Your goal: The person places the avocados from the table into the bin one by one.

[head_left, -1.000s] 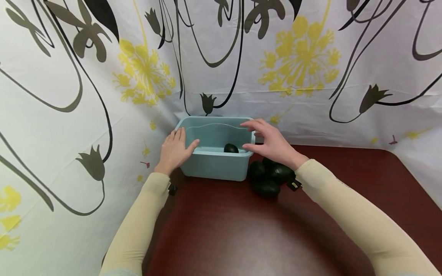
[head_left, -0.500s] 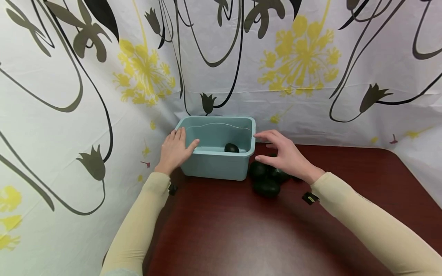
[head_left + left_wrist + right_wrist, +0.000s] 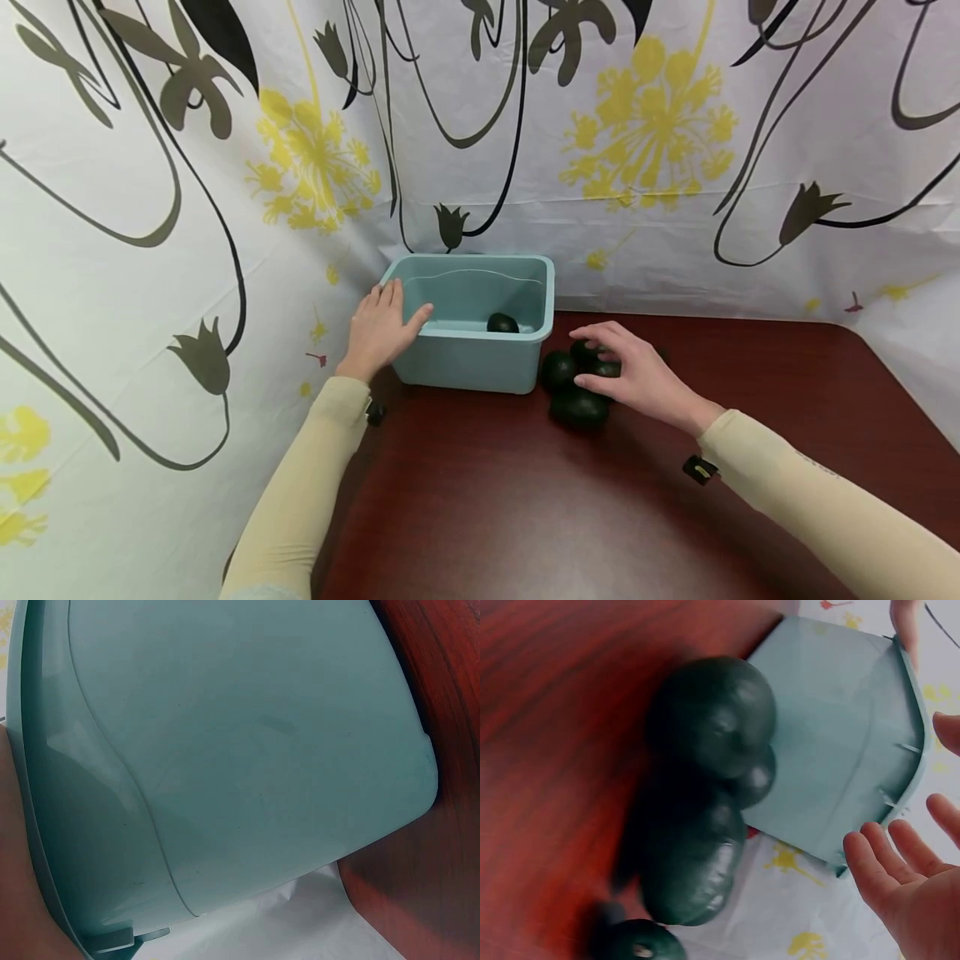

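Now the dark avocados (image 3: 577,385) lie in a small cluster on the worktop (image 3: 525,500), just beside the right wall of the teal bin (image 3: 468,362), and one more avocado (image 3: 502,322) sits inside the bin near its front right corner. The right hand (image 3: 633,371) has come down from above the bin's right rim, where it hovered a second ago, and now rests over the cluster with fingers spread and loosely bent, fingertips touching the rear avocados; whether it already grips one cannot be told. From the right wrist camera the fingers (image 3: 889,877) look open and apart, with the avocados (image 3: 705,787) stacked against the bin's wall (image 3: 832,757). The left hand (image 3: 378,327) has not moved: it lies flat against the bin's left front corner, fingers straight and together, thumb hooked over the rim. Behind the bin hangs a white curtain (image 3: 637,150) printed with yellow flowers and dark stems.
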`<state>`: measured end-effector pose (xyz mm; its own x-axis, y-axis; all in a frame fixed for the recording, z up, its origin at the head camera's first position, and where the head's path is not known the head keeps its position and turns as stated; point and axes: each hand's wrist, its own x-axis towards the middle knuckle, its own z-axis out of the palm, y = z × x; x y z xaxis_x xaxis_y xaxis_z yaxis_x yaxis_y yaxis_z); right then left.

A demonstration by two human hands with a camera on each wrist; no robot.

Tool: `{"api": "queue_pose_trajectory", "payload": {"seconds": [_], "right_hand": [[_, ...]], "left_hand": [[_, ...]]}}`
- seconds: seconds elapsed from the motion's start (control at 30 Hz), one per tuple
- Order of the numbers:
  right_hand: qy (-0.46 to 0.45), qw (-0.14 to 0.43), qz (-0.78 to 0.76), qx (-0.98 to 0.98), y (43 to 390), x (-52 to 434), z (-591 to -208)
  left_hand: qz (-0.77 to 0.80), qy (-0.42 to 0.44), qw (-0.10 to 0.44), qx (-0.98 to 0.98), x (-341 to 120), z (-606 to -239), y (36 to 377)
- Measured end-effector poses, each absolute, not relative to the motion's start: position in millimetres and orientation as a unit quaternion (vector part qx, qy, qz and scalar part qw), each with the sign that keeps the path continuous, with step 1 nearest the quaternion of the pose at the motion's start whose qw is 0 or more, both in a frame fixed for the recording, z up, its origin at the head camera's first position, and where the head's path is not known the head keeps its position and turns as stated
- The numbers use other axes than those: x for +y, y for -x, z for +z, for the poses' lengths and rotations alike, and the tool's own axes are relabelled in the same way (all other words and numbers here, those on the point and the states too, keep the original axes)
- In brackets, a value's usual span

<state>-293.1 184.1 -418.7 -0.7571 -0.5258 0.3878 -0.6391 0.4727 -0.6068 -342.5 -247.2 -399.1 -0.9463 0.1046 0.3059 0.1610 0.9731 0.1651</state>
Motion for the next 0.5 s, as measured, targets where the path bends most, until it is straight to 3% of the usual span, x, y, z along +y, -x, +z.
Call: {"api": "queue_pose_trajectory", "payload": {"seconds": [0.5], "right_hand": [[-0.320,0.032,0.382,-0.866,285,194,-444]], "left_hand": [[-0.098,0.068,0.144,-0.982,-248,-399,343]]}}
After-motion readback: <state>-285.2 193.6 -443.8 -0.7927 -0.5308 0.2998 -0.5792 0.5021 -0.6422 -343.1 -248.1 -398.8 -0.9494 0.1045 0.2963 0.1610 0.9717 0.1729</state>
